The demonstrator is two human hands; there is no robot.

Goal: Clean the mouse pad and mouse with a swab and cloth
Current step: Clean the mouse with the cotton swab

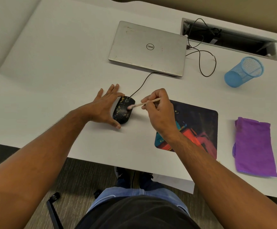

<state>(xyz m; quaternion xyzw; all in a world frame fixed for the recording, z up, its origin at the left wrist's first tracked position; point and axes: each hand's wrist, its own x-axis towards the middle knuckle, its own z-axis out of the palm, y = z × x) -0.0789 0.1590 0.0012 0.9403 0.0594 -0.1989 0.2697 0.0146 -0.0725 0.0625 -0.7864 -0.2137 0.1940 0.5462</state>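
Observation:
A black wired mouse (123, 111) flecked with yellow grime lies on the white desk, left of the mouse pad. My left hand (103, 107) braces it from the left, thumb at its near end and index finger at its far end, fingers mostly straight. My right hand (159, 109) pinches a wooden swab (144, 103); the swab's pink cotton tip touches the mouse's top right side. The dark mouse pad (199, 128) with red and teal patches lies under my right forearm. A folded purple cloth (253, 146) lies to the right of the pad.
A shut silver laptop (148, 47) sits behind the mouse, with the mouse cable (141, 85) running to it. A blue mesh cup (244, 71) lies tipped at the back right. An open cable hatch (230, 37) is behind it. The desk's near edge (126, 167) is close.

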